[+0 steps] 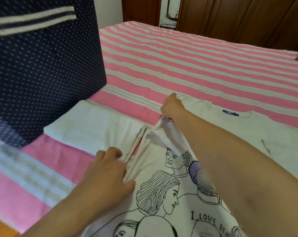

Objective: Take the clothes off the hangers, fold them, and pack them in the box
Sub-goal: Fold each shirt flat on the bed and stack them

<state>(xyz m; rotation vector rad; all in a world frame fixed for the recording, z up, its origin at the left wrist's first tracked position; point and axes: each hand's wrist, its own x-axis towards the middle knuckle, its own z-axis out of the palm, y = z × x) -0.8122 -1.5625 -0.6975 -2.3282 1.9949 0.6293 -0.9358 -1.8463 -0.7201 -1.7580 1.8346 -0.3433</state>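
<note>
White printed T-shirt [162,194] flat on the pink-striped bedspread [187,65]. Right hand [172,106] grips its bunched sleeve, lifted. Left hand [109,170] pinches the folded side edge. Folded white garment [93,127] just left; navy polka-dot box [42,74] beyond.

A bed [196,65] in a pink-and-white striped sheet is filling most of the room, dark wooden wardrobe doors [239,17] are standing behind it, a pale wall strip [168,9] is showing between them, and soft daylight is falling evenly across everything.
</note>
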